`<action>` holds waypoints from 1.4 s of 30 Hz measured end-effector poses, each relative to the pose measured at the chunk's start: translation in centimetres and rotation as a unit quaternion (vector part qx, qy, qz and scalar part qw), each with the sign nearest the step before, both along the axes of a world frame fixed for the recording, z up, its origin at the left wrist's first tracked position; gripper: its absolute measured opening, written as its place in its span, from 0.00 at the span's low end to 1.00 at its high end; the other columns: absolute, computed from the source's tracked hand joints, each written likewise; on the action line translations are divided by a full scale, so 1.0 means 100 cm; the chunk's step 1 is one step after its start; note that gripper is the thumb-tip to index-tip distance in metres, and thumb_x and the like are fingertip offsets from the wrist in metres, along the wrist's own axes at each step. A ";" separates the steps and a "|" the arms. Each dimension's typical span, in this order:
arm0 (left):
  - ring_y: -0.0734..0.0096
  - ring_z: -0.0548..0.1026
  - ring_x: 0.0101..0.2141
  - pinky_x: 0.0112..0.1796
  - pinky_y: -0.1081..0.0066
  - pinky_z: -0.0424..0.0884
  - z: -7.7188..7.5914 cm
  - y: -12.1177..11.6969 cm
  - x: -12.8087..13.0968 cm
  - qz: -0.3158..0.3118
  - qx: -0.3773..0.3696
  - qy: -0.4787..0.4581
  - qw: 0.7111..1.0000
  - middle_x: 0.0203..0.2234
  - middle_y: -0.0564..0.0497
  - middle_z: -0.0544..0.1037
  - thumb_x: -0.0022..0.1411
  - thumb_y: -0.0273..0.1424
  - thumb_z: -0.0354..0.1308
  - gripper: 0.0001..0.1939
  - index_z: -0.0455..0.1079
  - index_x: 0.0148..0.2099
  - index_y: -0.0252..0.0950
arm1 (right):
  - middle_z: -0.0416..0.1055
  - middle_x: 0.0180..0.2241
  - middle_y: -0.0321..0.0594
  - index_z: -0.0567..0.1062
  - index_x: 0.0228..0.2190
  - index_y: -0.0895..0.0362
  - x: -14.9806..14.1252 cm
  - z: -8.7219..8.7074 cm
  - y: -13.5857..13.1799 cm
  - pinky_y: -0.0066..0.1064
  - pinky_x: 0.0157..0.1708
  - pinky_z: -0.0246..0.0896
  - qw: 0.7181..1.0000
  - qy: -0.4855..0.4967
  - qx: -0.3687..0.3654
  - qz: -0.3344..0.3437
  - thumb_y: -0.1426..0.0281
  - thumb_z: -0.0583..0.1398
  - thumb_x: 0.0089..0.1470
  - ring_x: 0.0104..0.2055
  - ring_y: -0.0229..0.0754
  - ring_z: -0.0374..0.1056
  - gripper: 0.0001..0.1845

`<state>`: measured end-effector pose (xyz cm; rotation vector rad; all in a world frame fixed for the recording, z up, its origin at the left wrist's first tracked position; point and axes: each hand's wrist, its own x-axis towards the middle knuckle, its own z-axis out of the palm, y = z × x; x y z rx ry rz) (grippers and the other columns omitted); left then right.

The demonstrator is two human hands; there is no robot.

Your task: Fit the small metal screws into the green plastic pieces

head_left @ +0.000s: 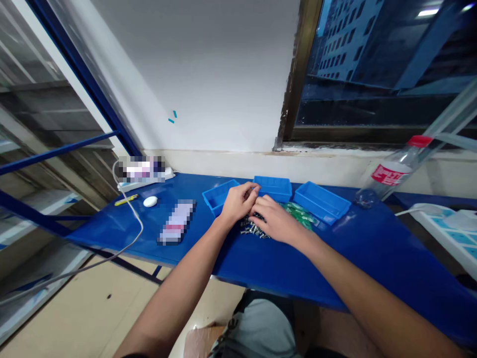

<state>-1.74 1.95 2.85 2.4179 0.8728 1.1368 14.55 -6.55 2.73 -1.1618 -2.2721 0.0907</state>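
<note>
My left hand [238, 201] is above the blue table, its fingers curled together and meeting the fingertips of my right hand. My right hand [276, 219] is bent over a pile of small silver screws [255, 229], thumb below the curled fingers. Anything between the fingertips of either hand is too small or hidden to make out. Part of the screw pile is covered by my hands. Right beside my right hand lies a heap of green pieces in clear plastic [301, 215]. Behind the hands stand a left blue tray [211, 200], a middle blue tray [276, 191] and a right blue tray [322, 204].
A clear bottle with a red cap [391, 171] stands on the right by the wall. On the left are a white oval object [150, 201], a yellow cutter [125, 200], a blurred-out flat item [177, 222] and a cable [139, 228]. A power strip [169, 173] lies behind.
</note>
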 end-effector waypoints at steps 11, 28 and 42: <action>0.63 0.84 0.39 0.42 0.67 0.79 -0.005 -0.010 0.013 -0.116 -0.097 0.005 0.988 0.48 0.45 0.85 0.72 0.41 0.57 0.20 0.78 0.58 0.36 | 0.78 0.37 0.41 0.78 0.38 0.54 0.057 -0.011 0.008 0.37 0.38 0.74 0.960 0.269 -0.019 -0.077 0.67 0.63 0.60 0.35 0.44 0.75 0.05; 0.62 0.85 0.46 0.50 0.62 0.81 -0.014 -0.014 0.022 -0.182 -0.152 -0.063 0.969 0.49 0.44 0.84 0.70 0.32 0.60 0.23 0.70 0.65 0.37 | 0.74 0.36 0.41 0.77 0.46 0.55 0.054 -0.019 -0.003 0.37 0.37 0.71 0.976 0.167 0.077 -0.118 0.75 0.60 0.56 0.34 0.43 0.71 0.16; 0.61 0.85 0.43 0.46 0.67 0.79 -0.007 -0.015 0.018 -0.106 -0.087 0.014 0.990 0.45 0.48 0.86 0.72 0.38 0.59 0.15 0.82 0.51 0.38 | 0.80 0.42 0.42 0.81 0.42 0.52 0.055 -0.017 -0.003 0.40 0.43 0.75 0.972 0.210 0.059 -0.092 0.70 0.61 0.61 0.39 0.46 0.76 0.09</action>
